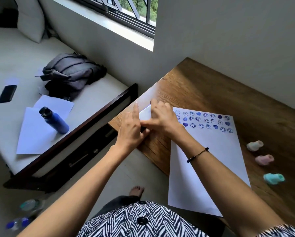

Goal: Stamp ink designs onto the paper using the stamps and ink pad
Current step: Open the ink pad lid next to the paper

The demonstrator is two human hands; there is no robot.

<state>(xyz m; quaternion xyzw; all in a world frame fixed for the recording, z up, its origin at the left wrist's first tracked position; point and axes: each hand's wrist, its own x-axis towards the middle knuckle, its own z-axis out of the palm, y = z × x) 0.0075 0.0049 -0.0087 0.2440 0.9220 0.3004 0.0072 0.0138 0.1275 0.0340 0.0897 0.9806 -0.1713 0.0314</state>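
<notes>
A white ink pad case (145, 114) lies at the left edge of the wooden table (211, 93), mostly covered by both hands. My left hand (131, 132) grips its near corner, index finger pointing straight up. My right hand (162, 117) lies over the case, fingers curled on its far side and thumb pressing its near edge. The white paper (203, 159) lies just to the right, with three rows of blue smiley and heart prints along its far end. Three stamps lie right of the paper: a pale green one (255, 145), a pink one (264, 159) and a teal one (274, 178).
To the left stands a bed holding a blue bottle (55, 120), loose sheets (33, 134), a black phone (7, 93) and a grey bag (71, 72). Plastic bottles (18, 221) lie on the floor. A wall runs behind the table.
</notes>
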